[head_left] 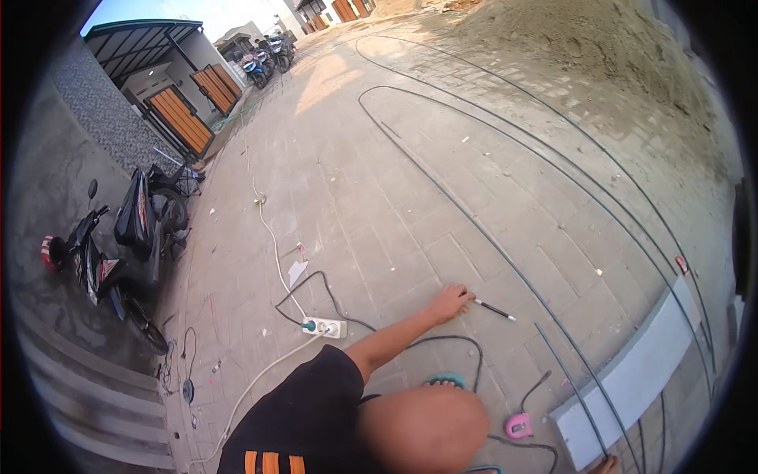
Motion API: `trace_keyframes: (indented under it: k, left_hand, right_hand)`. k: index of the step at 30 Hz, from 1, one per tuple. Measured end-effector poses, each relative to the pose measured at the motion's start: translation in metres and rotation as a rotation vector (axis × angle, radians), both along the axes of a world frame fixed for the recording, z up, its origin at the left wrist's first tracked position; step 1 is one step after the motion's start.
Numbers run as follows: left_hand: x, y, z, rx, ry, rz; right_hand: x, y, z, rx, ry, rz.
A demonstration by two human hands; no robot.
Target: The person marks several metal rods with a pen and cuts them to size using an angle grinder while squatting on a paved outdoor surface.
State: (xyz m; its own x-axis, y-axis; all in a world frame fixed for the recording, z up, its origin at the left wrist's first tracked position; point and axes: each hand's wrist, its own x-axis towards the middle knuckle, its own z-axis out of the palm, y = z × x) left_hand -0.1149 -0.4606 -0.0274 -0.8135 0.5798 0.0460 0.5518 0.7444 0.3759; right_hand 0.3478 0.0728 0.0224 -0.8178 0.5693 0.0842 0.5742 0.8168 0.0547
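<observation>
Grey paved ground [379, 197] carries it all: long black rods [505, 253] curving across the pavers, a white power strip [324, 327] with its white cord [272, 245] and a black cable [332, 296] beside it, a black marker [495, 310], a pink tape measure [519, 426], a white panel [632, 379] at right, parked motorbikes [126, 245] at left

open paving: left bare beyond the power strip [324, 327]
blocked: near side crossed by black cable [332, 296], white cord [272, 245]
</observation>
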Motion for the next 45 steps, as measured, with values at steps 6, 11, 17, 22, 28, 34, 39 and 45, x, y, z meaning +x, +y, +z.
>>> trace_keyframes:
  k: [6, 11, 17, 22, 28, 34, 39, 45]
  left_hand:
    - [-0.027, 0.027, 0.006, -0.088, 0.166, -0.142]
    - [0.003, 0.008, 0.049, -0.035, -0.548, -0.057]
    - [0.123, 0.048, 0.149, 0.385, -1.050, -0.650]
    - [0.143, 0.156, 0.168, 0.415, -1.130, -0.616]
    - [0.117, 0.171, 0.193, 0.079, -1.227, -0.604]
    - [0.133, 0.232, 0.212, 0.214, -0.865, -0.700]
    - [0.144, 0.230, 0.211, 0.195, -0.781, -0.732]
    - [0.152, 0.240, 0.220, 0.141, -0.611, -0.789]
  right_hand:
    - [-0.075, -0.084, 0.054, 0.030, 0.469, -0.034]
    - [-0.129, -0.194, 0.090, -1.169, 0.327, -0.128]
    - [-0.184, -0.287, 0.096, -1.775, 0.729, 0.162]
    - [-0.197, -0.221, 0.125, -1.498, 1.008, 0.001]
    - [-0.134, -0.133, 0.178, -0.578, 1.025, -0.170]
    - [-0.108, -0.177, 0.165, -0.685, 0.393, 0.104]
    - [-0.119, -0.194, 0.157, -0.685, 0.418, 0.157]
    - [-0.117, -0.189, 0.144, -0.661, 0.429, 0.173]
